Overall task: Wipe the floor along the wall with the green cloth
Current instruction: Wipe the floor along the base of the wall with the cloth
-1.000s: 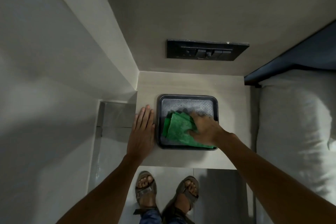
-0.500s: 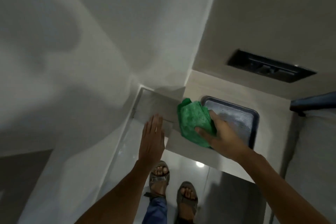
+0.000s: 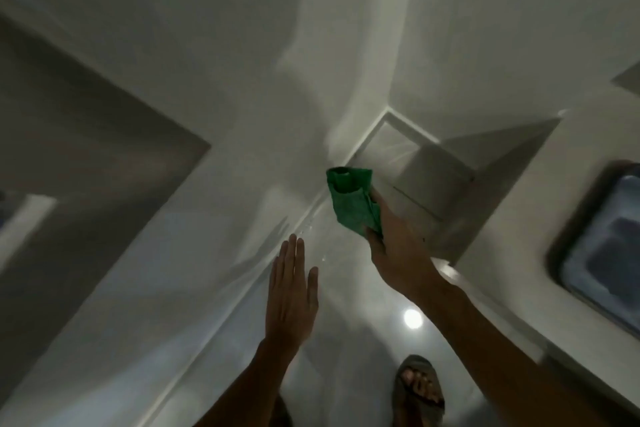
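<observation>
My right hand [image 3: 398,253] grips the crumpled green cloth [image 3: 351,201] and holds it in the air over the corner where the glossy floor [image 3: 346,288] meets the white wall [image 3: 207,114]. The cloth hangs above the floor; I cannot tell whether it touches anything. My left hand [image 3: 291,291] is flat, fingers together and extended, holding nothing, hovering near the base of the wall at the left of the cloth.
A pale bedside table [image 3: 519,218] stands at the right with a dark tray [image 3: 595,250] on top. One sandalled foot [image 3: 419,388] is on the floor below. A ceiling light reflects off the floor [image 3: 412,317]. A darker wall panel [image 3: 86,149] fills the left.
My right hand lifted the green cloth off the tray and carried it left, beyond the table, over the floor corner. My view swung left, and my left hand left the tabletop.
</observation>
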